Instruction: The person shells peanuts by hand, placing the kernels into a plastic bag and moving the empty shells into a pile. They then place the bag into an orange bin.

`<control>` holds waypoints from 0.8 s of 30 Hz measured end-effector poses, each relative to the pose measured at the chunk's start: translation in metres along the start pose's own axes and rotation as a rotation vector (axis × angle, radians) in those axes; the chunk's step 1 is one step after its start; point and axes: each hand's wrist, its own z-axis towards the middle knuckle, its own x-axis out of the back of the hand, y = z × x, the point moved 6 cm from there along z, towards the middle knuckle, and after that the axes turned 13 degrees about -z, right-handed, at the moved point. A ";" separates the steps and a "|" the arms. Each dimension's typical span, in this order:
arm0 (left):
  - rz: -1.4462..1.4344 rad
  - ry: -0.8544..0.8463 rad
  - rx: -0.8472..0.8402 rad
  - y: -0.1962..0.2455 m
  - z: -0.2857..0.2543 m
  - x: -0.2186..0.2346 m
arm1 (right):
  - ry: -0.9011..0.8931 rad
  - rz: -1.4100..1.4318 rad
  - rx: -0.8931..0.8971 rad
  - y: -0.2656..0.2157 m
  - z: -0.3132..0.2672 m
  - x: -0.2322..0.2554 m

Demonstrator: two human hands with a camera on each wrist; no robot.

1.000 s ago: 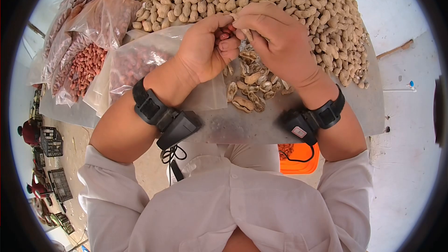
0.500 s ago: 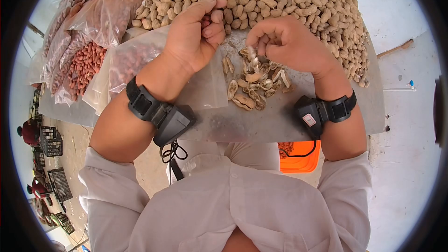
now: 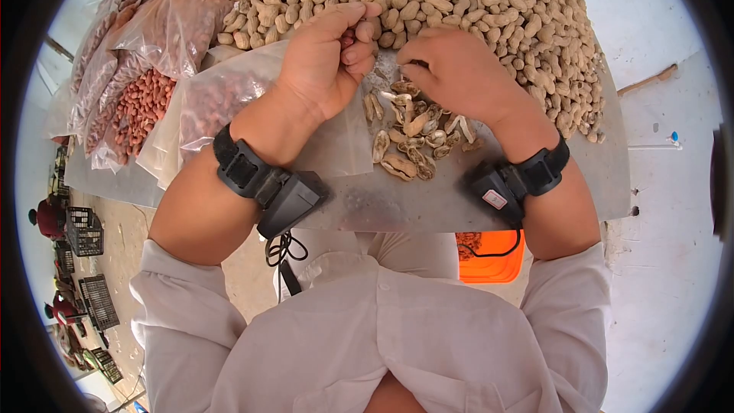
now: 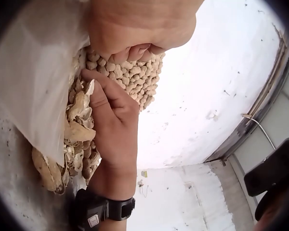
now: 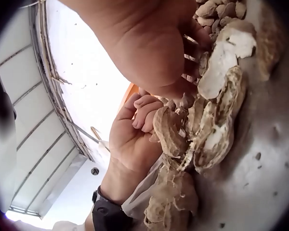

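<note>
The peanut heap (image 3: 459, 8) covers the far worktop (image 3: 397, 206), with empty shells (image 3: 413, 141) piled just near of it. Your left hand (image 3: 325, 61) is curled round red kernels (image 3: 348, 37). Your right hand (image 3: 459, 73) rests curled at the heap's near edge; its contents cannot be told.

Peanuts (image 3: 459, 0) are rough, matt, netted husk. Split shells (image 3: 417, 138) show pale, papery insides. Bags (image 3: 176, 27) are glossy clear plastic. The desk (image 3: 397, 206) is dull, speckled grey metal.
</note>
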 end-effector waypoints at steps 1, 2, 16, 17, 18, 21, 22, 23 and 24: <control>-0.001 -0.002 0.003 0.000 0.000 0.000 | 0.024 0.022 -0.021 0.002 0.000 0.002; 0.024 -0.016 0.003 0.000 0.000 0.000 | 0.040 0.137 -0.084 0.007 0.000 0.004; 0.400 0.022 -0.048 -0.010 -0.007 -0.006 | 0.269 0.601 -0.327 0.009 -0.005 0.024; 0.412 0.014 -0.056 -0.009 -0.008 -0.007 | 0.273 0.599 -0.330 0.010 -0.005 0.024; 0.424 0.007 -0.064 -0.009 -0.009 -0.008 | 0.278 0.597 -0.333 0.010 -0.005 0.024; 0.430 -0.031 -0.078 -0.008 -0.008 -0.007 | 0.277 0.637 -0.312 0.010 -0.005 0.024; 0.428 -0.047 -0.081 -0.008 -0.008 -0.007 | 0.275 0.658 -0.300 0.011 -0.004 0.023; 0.427 -0.054 -0.093 -0.007 -0.008 -0.007 | 0.279 0.753 -0.330 0.013 -0.005 0.019; 0.425 -0.062 -0.106 -0.006 -0.009 -0.008 | 0.283 0.848 -0.360 0.016 -0.005 0.014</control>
